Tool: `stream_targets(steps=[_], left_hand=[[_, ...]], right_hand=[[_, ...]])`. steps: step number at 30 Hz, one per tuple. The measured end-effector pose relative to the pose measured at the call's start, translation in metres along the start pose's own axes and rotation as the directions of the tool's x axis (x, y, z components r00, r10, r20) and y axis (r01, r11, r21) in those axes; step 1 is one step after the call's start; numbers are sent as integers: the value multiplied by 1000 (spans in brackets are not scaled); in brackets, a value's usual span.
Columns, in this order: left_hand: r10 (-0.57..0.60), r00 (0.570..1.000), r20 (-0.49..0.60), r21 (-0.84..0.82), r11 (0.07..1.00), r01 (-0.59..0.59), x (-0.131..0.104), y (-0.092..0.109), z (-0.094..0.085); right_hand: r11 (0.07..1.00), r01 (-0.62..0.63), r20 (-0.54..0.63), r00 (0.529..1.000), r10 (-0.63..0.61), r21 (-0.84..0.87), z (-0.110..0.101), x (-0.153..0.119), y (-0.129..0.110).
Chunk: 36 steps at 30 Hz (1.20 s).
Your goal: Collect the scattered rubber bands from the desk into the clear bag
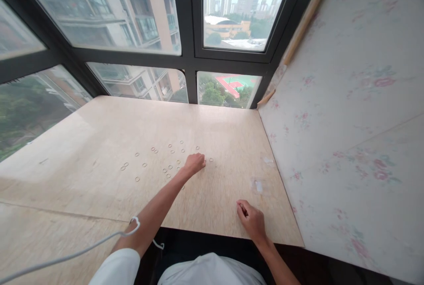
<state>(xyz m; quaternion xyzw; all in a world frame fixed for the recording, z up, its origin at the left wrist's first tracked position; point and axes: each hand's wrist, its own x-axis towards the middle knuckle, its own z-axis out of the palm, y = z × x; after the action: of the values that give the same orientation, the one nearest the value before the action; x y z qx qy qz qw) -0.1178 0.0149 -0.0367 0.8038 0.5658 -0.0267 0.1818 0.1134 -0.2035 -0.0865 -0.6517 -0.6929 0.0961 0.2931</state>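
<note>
Several small thin rings lie scattered over the light wooden surface [218, 126], among them a reddish ring [153, 149] and a ring [137, 179] at the left of the group. My left hand [195, 163] reaches out over the middle of the surface, its fingers pressed together beside a ring [211, 160]; whatever they pinch is too small to make out. Near the front edge, my right hand [252, 219] is curled on its side with thumb and forefinger together. What it may hold is hidden.
Two clear plastic pieces, one nearer [260, 185] and one farther [267, 160], lie at the right by the flowered wall [331, 134]. A white cable [82, 249] crosses my left forearm. Dark-framed windows [190, 59] border the back.
</note>
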Motion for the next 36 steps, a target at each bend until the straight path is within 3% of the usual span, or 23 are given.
stream_targets(steps=[5,9,13,15,18,20,24,26,30,36], left_hand=[[16,1000,17,-54,998,-15,4,0,-7],[10,1000,6,-210,978,-9,3,1,-10],[57,998,-32,-452,890,-65,-4,24,-11],[114,993,-41,-639,761,-114,-8,45,-9],[195,979,-53,-887,442,-136,-13,80,-4],[233,972,-38,-965,245,-97,-14,100,1],[297,954,32,-998,-37,45,-15,129,12],[306,950,57,-995,-65,81,-15,139,18],[270,958,96,-994,-22,106,-13,151,29],[167,985,55,-987,156,28,-9,163,43]], right_hand=[[998,7,6,1000,-7,70,-4,-4,-4],[995,7,18,1000,-9,97,-7,-6,-4],[994,-11,42,999,6,109,-8,-6,-4],[993,-22,52,999,16,114,-9,-5,-5],[991,-34,59,998,27,126,-10,-4,-6],[990,-41,61,998,33,136,-11,-4,-6],[985,-56,68,997,46,165,-12,-3,-6],[981,-67,69,996,55,185,-13,-3,-6],[968,-103,64,994,90,228,-12,-1,-5],[931,-190,51,982,183,312,-9,4,-3]])
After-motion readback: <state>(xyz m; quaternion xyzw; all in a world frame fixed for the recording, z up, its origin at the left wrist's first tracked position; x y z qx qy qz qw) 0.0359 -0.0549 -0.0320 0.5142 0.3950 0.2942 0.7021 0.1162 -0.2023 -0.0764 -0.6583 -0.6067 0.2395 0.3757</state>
